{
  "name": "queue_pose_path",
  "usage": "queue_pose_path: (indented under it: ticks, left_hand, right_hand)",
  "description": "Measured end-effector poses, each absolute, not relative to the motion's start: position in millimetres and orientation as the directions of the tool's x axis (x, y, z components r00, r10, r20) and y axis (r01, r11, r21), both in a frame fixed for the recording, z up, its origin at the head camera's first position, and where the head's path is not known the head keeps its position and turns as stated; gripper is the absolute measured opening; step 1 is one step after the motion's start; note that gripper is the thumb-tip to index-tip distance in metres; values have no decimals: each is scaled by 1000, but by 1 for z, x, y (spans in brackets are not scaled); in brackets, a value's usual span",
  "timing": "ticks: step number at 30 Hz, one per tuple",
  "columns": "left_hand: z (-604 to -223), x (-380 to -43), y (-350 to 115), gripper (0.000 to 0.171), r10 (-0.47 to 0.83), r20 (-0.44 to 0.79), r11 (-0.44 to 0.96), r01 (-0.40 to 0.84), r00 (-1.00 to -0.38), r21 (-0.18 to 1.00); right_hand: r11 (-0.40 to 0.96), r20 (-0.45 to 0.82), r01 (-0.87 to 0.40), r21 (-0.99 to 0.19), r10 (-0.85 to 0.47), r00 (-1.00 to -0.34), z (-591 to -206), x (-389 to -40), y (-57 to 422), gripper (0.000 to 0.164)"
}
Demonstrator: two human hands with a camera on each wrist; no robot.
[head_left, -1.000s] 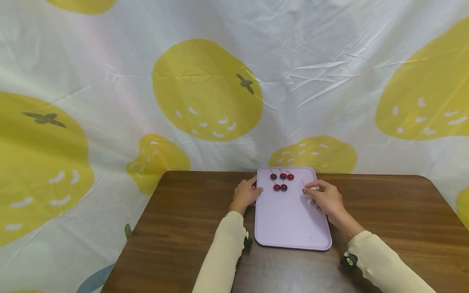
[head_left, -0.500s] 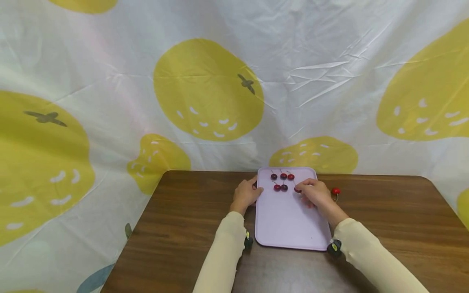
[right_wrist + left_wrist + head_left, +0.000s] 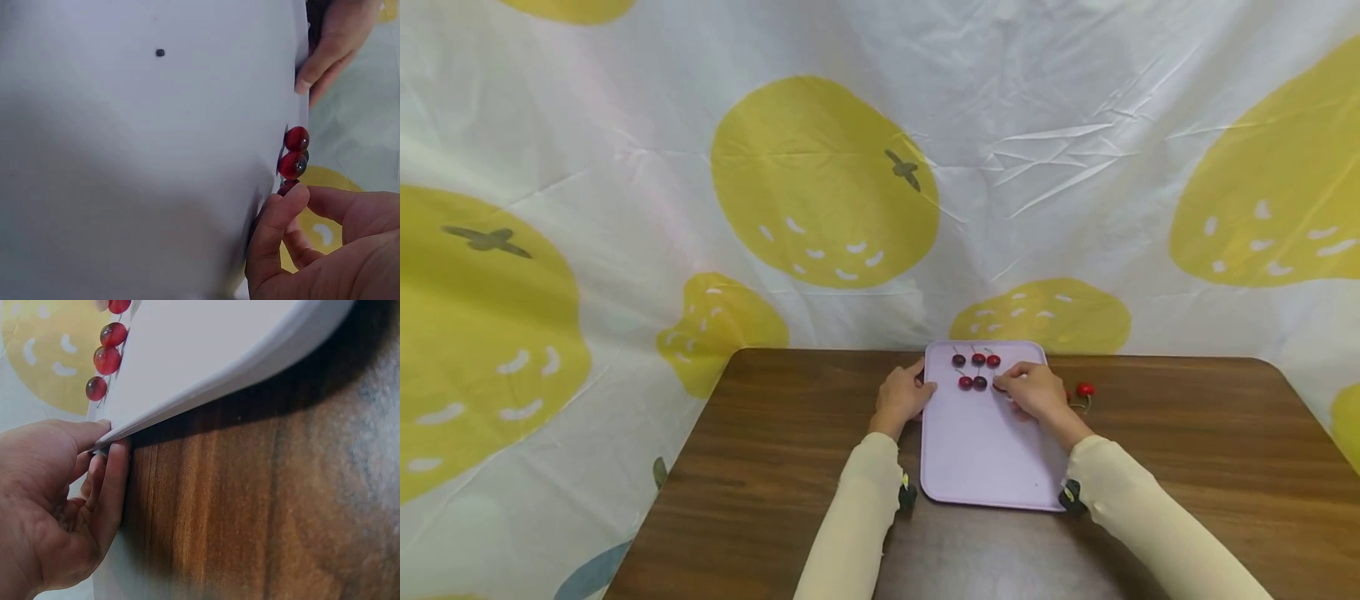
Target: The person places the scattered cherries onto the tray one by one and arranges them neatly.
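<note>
A lilac tray (image 3: 977, 454) lies lengthwise on the wooden table. My left hand (image 3: 898, 398) holds its left edge, thumb over the rim and fingers beneath, as the left wrist view shows. Toward the tray's far end, three cherries with stems (image 3: 978, 359) form a back row, and two more cherries (image 3: 966, 382) sit side by side in front of them. Just right of that pair, my right hand (image 3: 1033, 392) pinches another cherry (image 3: 997, 383) between thumb and forefinger, low over the tray. The fingertips mostly cover this cherry in the right wrist view.
Beyond the tray's right edge, a bright red cherry (image 3: 1086, 389) lies on the table (image 3: 1187, 442), with another red one partly behind my right hand. A small dark speck (image 3: 160, 53) marks the tray. A lemon-printed curtain (image 3: 850, 317) hangs along the table's far edge.
My right hand has carried its cherry leftward across the tray to beside the front pair. Red cherries right of the tray have come into view. My left hand has stayed put.
</note>
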State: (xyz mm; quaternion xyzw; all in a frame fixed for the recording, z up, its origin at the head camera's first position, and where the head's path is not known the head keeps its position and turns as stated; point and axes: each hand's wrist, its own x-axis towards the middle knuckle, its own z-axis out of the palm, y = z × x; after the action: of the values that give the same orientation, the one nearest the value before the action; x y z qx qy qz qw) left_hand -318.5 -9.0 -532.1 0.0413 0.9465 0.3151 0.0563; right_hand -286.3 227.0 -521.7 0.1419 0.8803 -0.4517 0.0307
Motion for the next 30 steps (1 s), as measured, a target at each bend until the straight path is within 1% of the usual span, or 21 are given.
queue_pose_path:
  ticks: [9,17,25,30]
  left_hand:
    - [-530,-316,-10,60,116,-75,811,51,-990,582]
    - [-531,-317,-9,60,111,-65,806,51,-992,590]
    - [-530,-317,-8,61,96,-83,803,28,-992,595]
    - [-531,-315,-7,60,100,-75,805,36,-992,592]
  right_hand:
    - [575,-171,263,-775,209,-963,-523,-290,225,32]
    - [652,-136,224,-725,183,-974,-520,-290,226,31]
    - [633,-138,219,-743,176,-975,-518,-289,225,34]
    - [613,-155,236,-754,183,-971,-520,-287,226,38]
